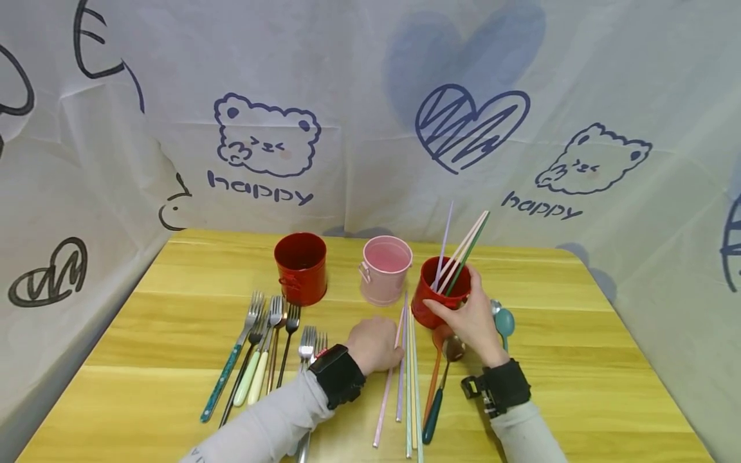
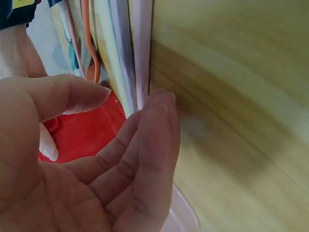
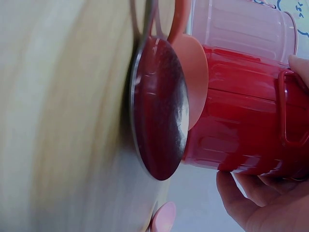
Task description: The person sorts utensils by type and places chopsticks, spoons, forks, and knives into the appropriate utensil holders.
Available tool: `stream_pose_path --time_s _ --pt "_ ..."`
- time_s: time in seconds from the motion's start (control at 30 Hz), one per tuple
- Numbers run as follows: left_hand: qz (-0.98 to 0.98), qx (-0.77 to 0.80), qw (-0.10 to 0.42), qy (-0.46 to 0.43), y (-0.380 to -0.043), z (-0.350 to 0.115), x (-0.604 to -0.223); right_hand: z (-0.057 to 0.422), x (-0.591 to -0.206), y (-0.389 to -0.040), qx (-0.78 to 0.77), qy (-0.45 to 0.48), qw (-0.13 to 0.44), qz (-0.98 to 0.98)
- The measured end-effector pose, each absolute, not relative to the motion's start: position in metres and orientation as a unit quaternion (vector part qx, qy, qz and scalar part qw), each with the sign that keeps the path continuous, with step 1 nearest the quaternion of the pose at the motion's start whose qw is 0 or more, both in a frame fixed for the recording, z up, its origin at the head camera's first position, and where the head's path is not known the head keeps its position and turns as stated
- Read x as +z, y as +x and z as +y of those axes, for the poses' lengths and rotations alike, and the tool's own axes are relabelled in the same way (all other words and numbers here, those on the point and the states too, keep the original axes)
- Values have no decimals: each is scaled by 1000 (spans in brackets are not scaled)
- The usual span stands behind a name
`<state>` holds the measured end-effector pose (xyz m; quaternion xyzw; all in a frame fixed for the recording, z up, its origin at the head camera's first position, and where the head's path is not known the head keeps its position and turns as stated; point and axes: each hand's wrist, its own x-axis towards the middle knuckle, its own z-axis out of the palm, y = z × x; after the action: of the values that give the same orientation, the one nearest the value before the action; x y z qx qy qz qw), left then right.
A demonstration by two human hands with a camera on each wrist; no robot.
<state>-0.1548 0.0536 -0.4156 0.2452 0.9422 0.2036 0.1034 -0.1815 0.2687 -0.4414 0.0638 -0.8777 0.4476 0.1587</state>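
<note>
My right hand point(image 1: 471, 319) grips the right-hand red bucket point(image 3: 241, 111) by its side, thumb and fingers around it. Several chopsticks, pale, purple and green point(image 1: 471, 247), stand leaning in that bucket. My left hand point(image 1: 375, 344) hovers beside the loose chopsticks on the table, close to a pink chopstick point(image 1: 386, 402). In the left wrist view, its thumb and bent fingers point(image 2: 157, 145) stand apart with nothing between them. Purple, yellow and pale green chopsticks point(image 1: 413, 386) lie alongside. An orange spoon point(image 3: 193, 77) and a metal spoon point(image 3: 161, 106) lie in front of the gripped bucket.
A pink bucket point(image 1: 384, 283) and another red bucket point(image 1: 301, 276) stand toward the back. Several forks point(image 1: 237, 354) are spread on the left, more point(image 1: 308, 344) by the left forearm. A teal spoon point(image 1: 505, 323) lies right of the right hand. A drawn-on cloth point(image 1: 370, 128) hangs behind the table.
</note>
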Motion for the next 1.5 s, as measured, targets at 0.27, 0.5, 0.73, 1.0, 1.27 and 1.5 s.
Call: stream_pose_path --time_s 0.27,0.5,0.73,1.0,1.27,1.5 --pt "942 193 136 239 -153 56 -421 270 -440 -184 448 63 163 -877" --pt "947 170 132 238 -152 59 -422 269 -438 -187 446 68 176 -875" --pt "954 150 114 233 -147 63 -426 269 -440 -185 447 65 175 -875" --pt "972 96 83 198 -145 70 -430 266 -441 -185 443 62 166 -879" --pt "983 58 72 159 -142 79 -434 266 -442 -184 443 61 166 -879" --pt "987 39 79 137 -140 84 -436 266 -441 -181 444 63 164 -879"
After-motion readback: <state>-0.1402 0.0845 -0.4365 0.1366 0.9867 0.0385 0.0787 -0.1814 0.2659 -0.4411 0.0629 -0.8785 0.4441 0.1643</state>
